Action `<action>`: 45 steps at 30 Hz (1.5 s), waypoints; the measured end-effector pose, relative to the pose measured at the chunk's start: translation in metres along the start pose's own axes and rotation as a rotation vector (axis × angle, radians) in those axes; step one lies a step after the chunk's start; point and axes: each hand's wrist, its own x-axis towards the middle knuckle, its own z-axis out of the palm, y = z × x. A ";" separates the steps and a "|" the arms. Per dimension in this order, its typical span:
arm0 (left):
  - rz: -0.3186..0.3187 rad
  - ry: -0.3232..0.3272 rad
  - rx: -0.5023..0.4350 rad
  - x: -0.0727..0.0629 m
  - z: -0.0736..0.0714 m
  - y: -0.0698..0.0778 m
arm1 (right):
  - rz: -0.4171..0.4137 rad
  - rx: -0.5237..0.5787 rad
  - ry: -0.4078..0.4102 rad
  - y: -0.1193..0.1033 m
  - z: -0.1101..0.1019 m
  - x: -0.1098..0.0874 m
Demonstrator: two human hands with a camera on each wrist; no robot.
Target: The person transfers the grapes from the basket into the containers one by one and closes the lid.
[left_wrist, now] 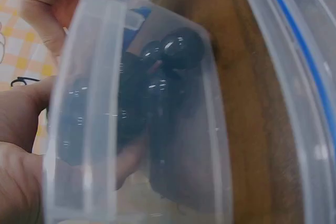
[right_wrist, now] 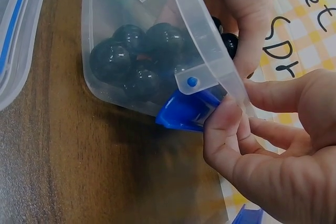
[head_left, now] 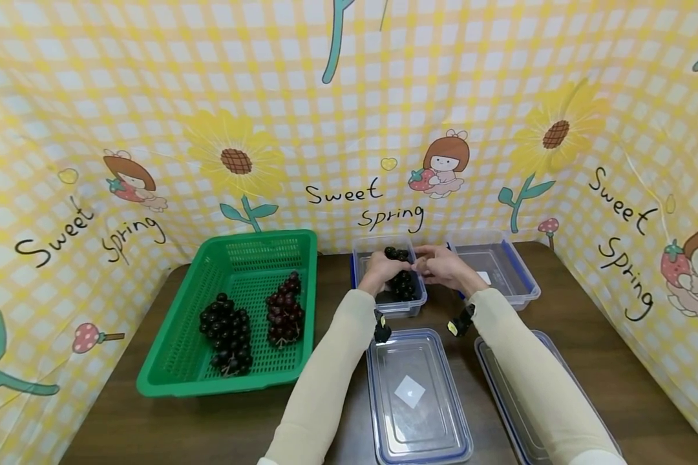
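The left hand (head_left: pixel 380 271) curves its grip round a bunch of black grapes (head_left: pixel 403 287) inside the clear box (head_left: pixel 400 311) on the worktop (head_left: pixel 110 420); the right hand (head_left: pixel 444 266) pinches the blue clip (right_wrist: pixel 178 111) at its right side. Probably light, slick and easily bruised, the bunch is best supported from beneath. Its berries are round, glossy, near-black. Farther left, a green basket (head_left: pixel 227 389) holds two more bunches (head_left: pixel 225 330).

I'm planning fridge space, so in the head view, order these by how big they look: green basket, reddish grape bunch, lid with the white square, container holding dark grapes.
Green basket
Lid with the white square
Container holding dark grapes
Reddish grape bunch

The lid's nearness may exaggerate its size.
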 end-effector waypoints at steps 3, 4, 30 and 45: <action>-0.022 -0.047 0.006 -0.002 -0.003 0.003 | -0.003 0.003 -0.006 0.000 0.000 0.000; -0.029 -0.064 0.005 -0.002 -0.005 0.004 | -0.002 0.000 -0.006 0.000 -0.001 -0.001; -0.057 -0.106 0.085 -0.012 -0.036 0.036 | -0.004 0.007 -0.008 0.000 -0.001 -0.003; 0.137 -0.117 0.375 -0.042 -0.087 0.081 | -0.003 -0.002 -0.007 -0.002 0.000 -0.002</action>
